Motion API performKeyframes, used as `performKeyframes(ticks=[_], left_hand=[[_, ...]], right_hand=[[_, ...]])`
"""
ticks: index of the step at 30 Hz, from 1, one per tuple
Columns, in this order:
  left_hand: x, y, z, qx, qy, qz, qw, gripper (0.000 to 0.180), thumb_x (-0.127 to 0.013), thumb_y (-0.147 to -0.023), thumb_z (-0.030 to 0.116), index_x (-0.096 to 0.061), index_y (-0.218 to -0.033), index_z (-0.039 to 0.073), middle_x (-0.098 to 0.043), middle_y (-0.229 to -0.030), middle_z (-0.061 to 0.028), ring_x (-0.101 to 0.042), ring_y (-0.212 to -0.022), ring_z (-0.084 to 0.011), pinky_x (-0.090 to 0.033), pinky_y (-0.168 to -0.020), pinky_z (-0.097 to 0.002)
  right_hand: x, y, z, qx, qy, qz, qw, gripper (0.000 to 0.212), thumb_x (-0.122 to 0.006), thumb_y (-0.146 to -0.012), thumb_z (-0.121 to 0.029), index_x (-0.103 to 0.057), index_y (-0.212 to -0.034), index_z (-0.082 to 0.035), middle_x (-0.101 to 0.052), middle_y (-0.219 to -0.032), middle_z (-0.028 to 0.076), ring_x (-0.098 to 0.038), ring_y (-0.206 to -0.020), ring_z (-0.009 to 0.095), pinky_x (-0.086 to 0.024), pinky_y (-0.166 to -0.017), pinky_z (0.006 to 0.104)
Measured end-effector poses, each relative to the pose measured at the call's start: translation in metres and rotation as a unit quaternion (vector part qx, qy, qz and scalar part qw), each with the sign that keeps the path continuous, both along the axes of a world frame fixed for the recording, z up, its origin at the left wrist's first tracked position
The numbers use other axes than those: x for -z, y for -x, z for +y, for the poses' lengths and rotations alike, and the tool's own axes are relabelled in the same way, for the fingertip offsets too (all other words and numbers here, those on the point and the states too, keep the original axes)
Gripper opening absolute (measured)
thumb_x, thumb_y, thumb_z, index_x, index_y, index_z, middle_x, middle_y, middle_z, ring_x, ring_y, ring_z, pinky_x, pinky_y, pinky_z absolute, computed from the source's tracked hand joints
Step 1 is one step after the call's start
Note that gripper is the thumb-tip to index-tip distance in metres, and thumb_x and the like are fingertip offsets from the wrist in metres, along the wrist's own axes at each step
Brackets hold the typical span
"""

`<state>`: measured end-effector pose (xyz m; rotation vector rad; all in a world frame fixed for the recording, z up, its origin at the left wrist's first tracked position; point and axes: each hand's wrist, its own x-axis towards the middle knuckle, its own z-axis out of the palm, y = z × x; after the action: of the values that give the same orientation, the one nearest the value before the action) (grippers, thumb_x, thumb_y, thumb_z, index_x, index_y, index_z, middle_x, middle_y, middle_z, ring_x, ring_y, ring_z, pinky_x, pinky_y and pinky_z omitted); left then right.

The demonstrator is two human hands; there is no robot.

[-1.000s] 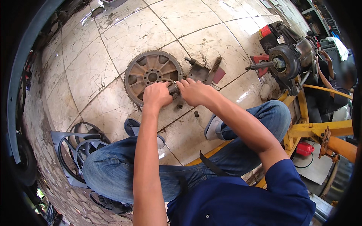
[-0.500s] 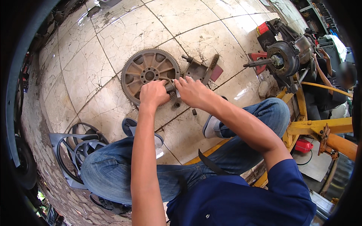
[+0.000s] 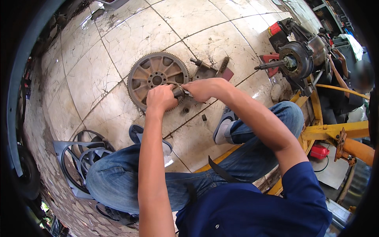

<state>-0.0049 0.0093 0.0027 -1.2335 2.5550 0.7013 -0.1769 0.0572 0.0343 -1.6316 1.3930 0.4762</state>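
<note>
A toothed flywheel [image 3: 174,71] lies flat on the tiled floor. Over its near right rim, my left hand [image 3: 161,98] is closed around a short metal cylinder [image 3: 179,92]. At the other end of that cylinder is my right hand [image 3: 202,89], its fingers pinched together; what they hold, if anything, is too small to make out. Just beyond my right hand lie a square metal piece [image 3: 203,72] and a dark brush [image 3: 223,65], partly covered by the hand. A small ring-shaped part [image 3: 186,110] and a small dark cylinder [image 3: 204,117] sit on the floor nearer me.
A hub and axle assembly [image 3: 296,61] rests on a red stand [image 3: 271,63] at the far right, with another person [image 3: 341,79] beside it. Yellow metal framing [image 3: 331,131] stands by my right knee. A fan with its shroud [image 3: 81,156] lies at left.
My right hand has turned, its wrist rising and its fingers drawing in from lying extended over the cylinder. The hand covers more of the brush. My left hand stays almost still.
</note>
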Motion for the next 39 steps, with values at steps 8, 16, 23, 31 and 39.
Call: performKeyframes(ticks=[8, 16, 23, 31, 39], left_hand=[[0.001, -0.002, -0.002, -0.004, -0.009, -0.010, 1.000, 0.046, -0.065, -0.072, 0.023, -0.070, -0.118, 0.020, -0.071, -0.109, -0.0144, -0.067, -0.103, -0.0320, -0.053, -0.089, -0.0417], [-0.007, -0.002, -0.002, -0.002, -0.018, -0.015, 1.000, 0.046, -0.063, -0.071, 0.019, -0.070, -0.117, 0.016, -0.071, -0.108, -0.0140, -0.067, -0.104, -0.0318, -0.053, -0.089, -0.0423], [-0.001, 0.000, 0.001, 0.003, -0.002, -0.001, 1.000, 0.044, -0.063, -0.073, 0.021, -0.070, -0.116, 0.016, -0.071, -0.109, -0.0137, -0.067, -0.103, -0.0319, -0.053, -0.088, -0.0431], [0.002, -0.005, 0.002, 0.002, -0.003, 0.001, 1.000, 0.044, -0.063, -0.074, 0.021, -0.070, -0.117, 0.018, -0.071, -0.110, -0.0127, -0.067, -0.103, -0.0314, -0.053, -0.088, -0.0428], [-0.005, -0.003, 0.002, 0.003, -0.021, -0.023, 1.000, 0.046, -0.064, -0.073, 0.020, -0.069, -0.118, 0.017, -0.070, -0.111, -0.0130, -0.066, -0.105, -0.0309, -0.053, -0.089, -0.0425]], right_hand=[[-0.007, -0.004, 0.022, -0.024, 0.110, 0.016, 0.993, 0.064, -0.052, -0.083, 0.001, -0.038, -0.145, 0.006, -0.052, -0.140, 0.023, -0.050, -0.131, 0.033, -0.042, -0.107, 0.0400], [-0.006, -0.015, 0.010, 0.038, 0.042, 0.015, 0.998, 0.065, -0.052, -0.082, 0.003, -0.037, -0.145, 0.007, -0.049, -0.143, 0.022, -0.044, -0.136, 0.034, -0.040, -0.110, 0.0412], [-0.003, -0.011, 0.022, 0.034, 0.121, -0.005, 0.992, 0.065, -0.050, -0.082, 0.003, -0.036, -0.145, 0.007, -0.048, -0.144, 0.022, -0.045, -0.135, 0.035, -0.040, -0.110, 0.0408], [-0.001, -0.010, 0.036, 0.070, 0.168, -0.030, 0.983, 0.061, -0.052, -0.081, 0.002, -0.042, -0.142, 0.004, -0.050, -0.143, 0.022, -0.046, -0.134, 0.035, -0.042, -0.108, 0.0418], [-0.001, -0.014, -0.002, 0.022, -0.034, 0.029, 0.999, 0.059, -0.055, -0.080, 0.000, -0.049, -0.139, 0.000, -0.057, -0.134, 0.022, -0.054, -0.126, 0.035, -0.044, -0.105, 0.0416]])
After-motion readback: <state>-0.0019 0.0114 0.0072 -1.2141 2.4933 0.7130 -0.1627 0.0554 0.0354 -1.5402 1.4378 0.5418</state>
